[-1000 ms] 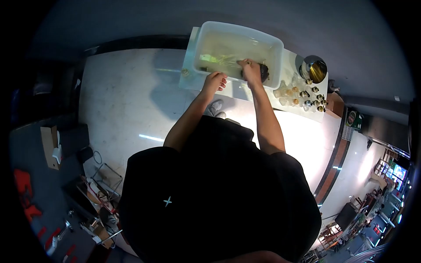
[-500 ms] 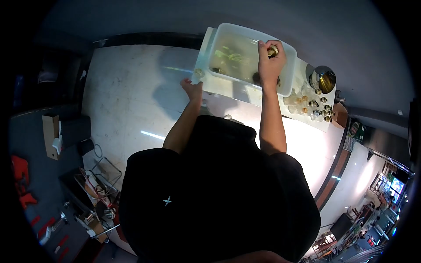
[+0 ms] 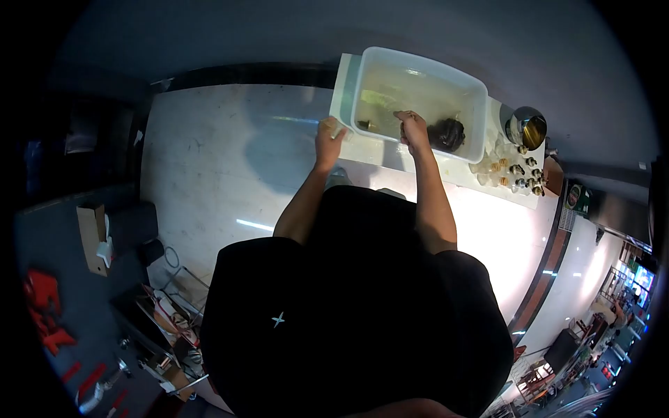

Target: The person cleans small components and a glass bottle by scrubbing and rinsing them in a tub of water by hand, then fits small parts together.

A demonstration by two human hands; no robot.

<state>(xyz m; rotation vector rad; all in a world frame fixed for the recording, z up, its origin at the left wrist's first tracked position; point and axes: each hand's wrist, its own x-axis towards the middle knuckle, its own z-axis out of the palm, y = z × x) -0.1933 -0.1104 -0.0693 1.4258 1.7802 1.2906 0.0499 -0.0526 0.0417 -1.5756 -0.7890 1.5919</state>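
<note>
My left hand (image 3: 328,143) is at the near left corner of the table. Its fingers are curled around a small clear glass piece (image 3: 337,129), whose shape is hard to make out. My right hand (image 3: 413,129) is over the near side of a white plastic tub (image 3: 477,93) of cloudy water, with its fingers closed together. Whatever is between those fingers is too small or hidden. A dark, rounded bundle (image 3: 447,134) lies in the tub to the right of this hand. A little brass-coloured fitting (image 3: 366,125) sits near the tub's left side.
Several clear glass pieces with brass-coloured tops (image 3: 516,169) crowd the table's right end. Behind them stands a shiny metal bowl (image 3: 525,128), beside a cardboard box (image 3: 552,174). The pale floor (image 3: 209,153) extends to the left.
My right hand has moved down and left within the tub area, and the brass-coloured fitting it held no longer shows in it. My left hand's spread fingers have closed around the glass piece.
</note>
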